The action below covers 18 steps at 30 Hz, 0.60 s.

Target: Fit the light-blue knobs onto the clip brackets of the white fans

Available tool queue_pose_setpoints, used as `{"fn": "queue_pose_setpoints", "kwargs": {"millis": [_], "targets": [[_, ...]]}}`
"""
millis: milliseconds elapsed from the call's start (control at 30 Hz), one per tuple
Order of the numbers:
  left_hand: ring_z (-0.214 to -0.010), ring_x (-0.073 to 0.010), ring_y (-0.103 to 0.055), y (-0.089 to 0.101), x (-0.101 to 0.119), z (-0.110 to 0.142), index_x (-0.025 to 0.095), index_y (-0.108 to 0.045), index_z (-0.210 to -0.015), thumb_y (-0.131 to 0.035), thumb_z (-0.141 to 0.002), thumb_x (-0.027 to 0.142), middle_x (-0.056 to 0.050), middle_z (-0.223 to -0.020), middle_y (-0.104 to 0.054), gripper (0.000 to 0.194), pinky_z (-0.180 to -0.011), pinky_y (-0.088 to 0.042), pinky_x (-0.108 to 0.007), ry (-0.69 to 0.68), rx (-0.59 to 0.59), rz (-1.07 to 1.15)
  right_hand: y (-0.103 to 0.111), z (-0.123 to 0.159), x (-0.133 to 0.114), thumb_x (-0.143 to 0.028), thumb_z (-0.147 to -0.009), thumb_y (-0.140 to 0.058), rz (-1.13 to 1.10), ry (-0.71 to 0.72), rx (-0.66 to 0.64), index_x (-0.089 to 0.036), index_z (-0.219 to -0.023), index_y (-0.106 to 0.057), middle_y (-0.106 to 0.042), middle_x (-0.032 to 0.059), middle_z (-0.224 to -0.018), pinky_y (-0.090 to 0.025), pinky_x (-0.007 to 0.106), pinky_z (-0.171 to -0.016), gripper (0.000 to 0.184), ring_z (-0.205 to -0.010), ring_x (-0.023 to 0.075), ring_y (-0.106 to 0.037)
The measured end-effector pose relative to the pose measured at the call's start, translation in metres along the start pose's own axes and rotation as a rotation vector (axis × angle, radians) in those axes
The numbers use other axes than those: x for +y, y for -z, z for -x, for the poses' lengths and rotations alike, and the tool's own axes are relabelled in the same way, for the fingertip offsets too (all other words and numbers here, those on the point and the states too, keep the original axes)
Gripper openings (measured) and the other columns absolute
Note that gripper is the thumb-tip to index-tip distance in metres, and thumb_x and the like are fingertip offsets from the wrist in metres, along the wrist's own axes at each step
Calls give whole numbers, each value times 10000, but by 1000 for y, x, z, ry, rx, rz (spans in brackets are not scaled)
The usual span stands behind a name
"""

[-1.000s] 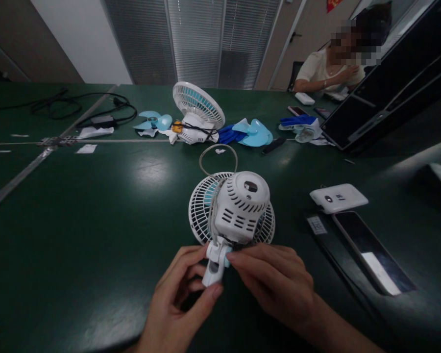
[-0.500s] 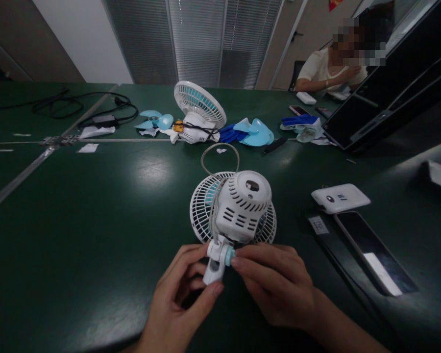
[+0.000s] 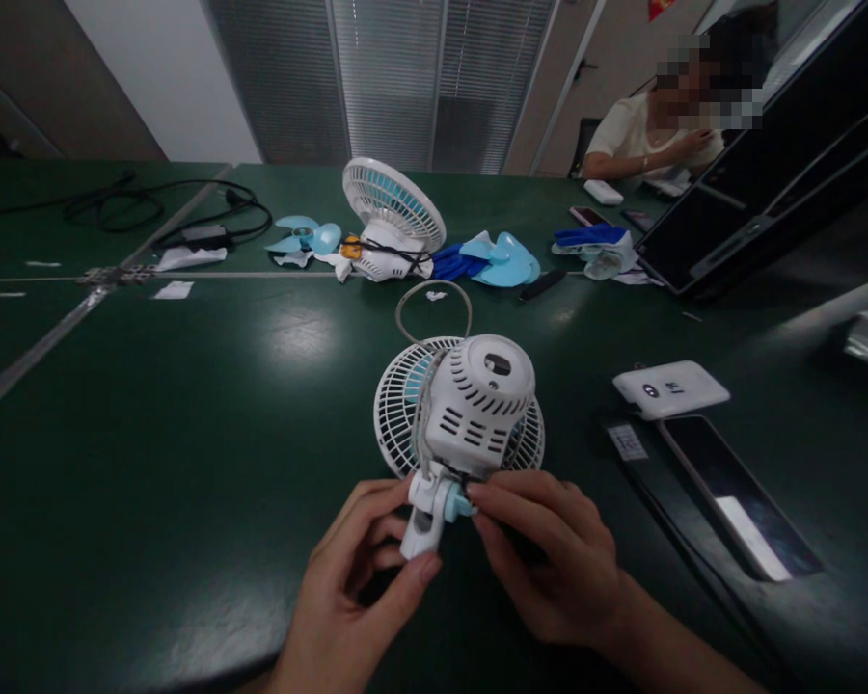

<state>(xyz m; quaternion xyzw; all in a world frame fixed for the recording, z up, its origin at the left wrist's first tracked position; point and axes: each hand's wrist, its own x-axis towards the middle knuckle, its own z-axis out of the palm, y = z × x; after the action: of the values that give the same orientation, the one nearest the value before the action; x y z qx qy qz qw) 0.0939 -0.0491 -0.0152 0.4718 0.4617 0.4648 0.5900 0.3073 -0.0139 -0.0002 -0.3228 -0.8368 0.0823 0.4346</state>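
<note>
Gripping the blue knob's edge, seemingly, are right fingers.

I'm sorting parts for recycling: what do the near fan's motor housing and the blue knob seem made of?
Motor housing: probably hard plastic, satin white, judging by its moulded vent slots.
Blue knob: likely plastic too, evenly coloured; its finish is unclear.
</note>
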Motion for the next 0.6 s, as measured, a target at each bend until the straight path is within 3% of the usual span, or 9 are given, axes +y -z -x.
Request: {"fn": "queue_pose_setpoints", "kwargs": {"millis": [200, 367, 467, 600], "targets": [[-857, -115, -690, 0, 0, 1, 355, -702, -1189, -749, -886, 240, -2, -1137, -587, 327, -754, -601, -185, 0, 6, -1, 5, -8, 0, -19, -854, -431, -48, 115, -10, -140, -1203, -628, -731, 71, -1082, -547, 257, -681, 419, -909, 142, -716], [-845, -125, -694, 0, 2, 1, 322, -710, -1183, -753, -878, 238, -15, -1129, -596, 319, -741, -609, -200, -14, 18, -8, 4, -4, 6, -9, -835, -441, -73, 70, -47, -117, -1282, -586, -731, 84, -1096, -571, 255, -706, 482, -957, 151, -724], [-825, -128, -695, 1, 1, 0, 300, -719, -1170, -753, -876, 235, -26, -1124, -602, 303, -723, -609, -204, -20, 24, -24, 3, -2, 9, -1, -835, -441, -96, 26, -61, -120, -1333, -551, -736, 59, -1032, -567, 265, -700, 523, -891, 135, -724], [-831, -130, -699, 1, 0, 1, 316, -709, -1183, -747, -881, 235, -24, -1128, -600, 315, -715, -607, -206, -26, 14, -24, 2, -2, 6, -20, -823, -427, -122, 66, -56, -121, -1281, -571, -744, 53, -1006, -564, 269, -680, 491, -873, 134, -730]]}}
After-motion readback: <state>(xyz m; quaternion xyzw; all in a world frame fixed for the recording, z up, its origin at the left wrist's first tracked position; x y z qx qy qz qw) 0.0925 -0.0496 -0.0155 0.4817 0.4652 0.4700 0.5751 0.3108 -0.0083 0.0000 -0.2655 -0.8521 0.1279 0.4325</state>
